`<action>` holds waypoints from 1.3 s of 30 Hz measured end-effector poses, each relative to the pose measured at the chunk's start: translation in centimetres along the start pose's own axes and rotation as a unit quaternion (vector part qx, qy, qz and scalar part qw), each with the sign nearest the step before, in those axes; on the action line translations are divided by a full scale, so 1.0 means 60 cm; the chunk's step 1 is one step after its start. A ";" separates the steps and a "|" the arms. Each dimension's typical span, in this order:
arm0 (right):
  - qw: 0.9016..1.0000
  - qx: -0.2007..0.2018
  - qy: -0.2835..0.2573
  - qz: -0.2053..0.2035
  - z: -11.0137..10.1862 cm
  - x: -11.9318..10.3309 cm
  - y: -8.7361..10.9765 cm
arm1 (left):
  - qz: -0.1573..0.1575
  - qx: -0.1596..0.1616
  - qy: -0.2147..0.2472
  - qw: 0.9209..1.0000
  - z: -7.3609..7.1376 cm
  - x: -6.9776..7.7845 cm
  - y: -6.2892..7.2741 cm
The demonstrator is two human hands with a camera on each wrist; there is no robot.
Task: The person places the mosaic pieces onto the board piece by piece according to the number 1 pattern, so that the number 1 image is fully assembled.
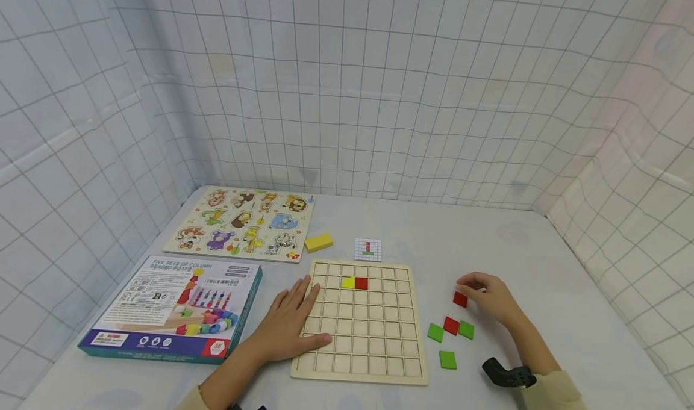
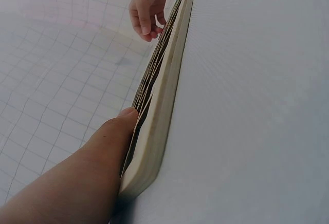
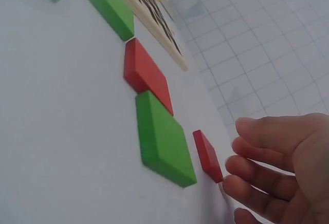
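My left hand (image 1: 290, 323) rests with spread fingers on the left side of a wooden grid board (image 1: 360, 375); its thumb lies over the lower cells. Near the board's top, a yellow triangular piece (image 1: 349, 283) and a red square tile (image 1: 361, 283) sit side by side. To the right of the board, my right hand (image 1: 485, 295) is at a loose red tile (image 3: 208, 156) on the table, fingertips right at its edge and loosely bent. Closer to me lie another red tile (image 1: 451, 325) and green tiles (image 1: 447, 360), (image 3: 164, 142), (image 3: 110, 8).
A small printed pattern card (image 1: 368, 249) lies behind the board, beside a yellow block (image 1: 318, 243). At the left are an animal peg puzzle (image 1: 238, 222) and a beaded-boxes carton (image 1: 173, 307). Grid-patterned cloth walls (image 1: 368, 97) enclose the table.
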State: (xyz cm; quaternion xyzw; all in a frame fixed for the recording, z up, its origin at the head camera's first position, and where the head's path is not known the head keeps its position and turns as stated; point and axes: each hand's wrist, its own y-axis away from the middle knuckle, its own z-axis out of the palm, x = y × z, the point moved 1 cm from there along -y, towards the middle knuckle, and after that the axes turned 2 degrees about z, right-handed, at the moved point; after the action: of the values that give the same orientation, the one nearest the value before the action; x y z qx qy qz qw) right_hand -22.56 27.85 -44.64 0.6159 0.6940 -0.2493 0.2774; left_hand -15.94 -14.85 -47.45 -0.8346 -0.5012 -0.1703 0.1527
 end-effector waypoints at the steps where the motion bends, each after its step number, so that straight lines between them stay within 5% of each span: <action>1: 1.000 -0.004 -0.001 0.005 0.000 0.003 0.002 | 0.001 0.000 0.001 1.000 -0.001 0.000 0.000; 21: 1.000 0.001 0.013 -0.016 0.011 0.026 0.009 | -0.001 -0.007 0.001 1.000 0.001 -0.004 -0.002; 39: 0.998 0.012 -0.051 -0.031 0.016 0.017 0.009 | 0.000 -0.005 0.001 1.000 0.000 -0.002 0.000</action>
State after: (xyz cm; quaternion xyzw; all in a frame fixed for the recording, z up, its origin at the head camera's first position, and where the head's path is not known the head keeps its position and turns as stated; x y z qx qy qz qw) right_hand -22.01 27.94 -46.05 0.5841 0.6943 -0.2973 0.2972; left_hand -15.99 -14.96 -47.53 -0.8353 -0.5001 -0.1732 0.1490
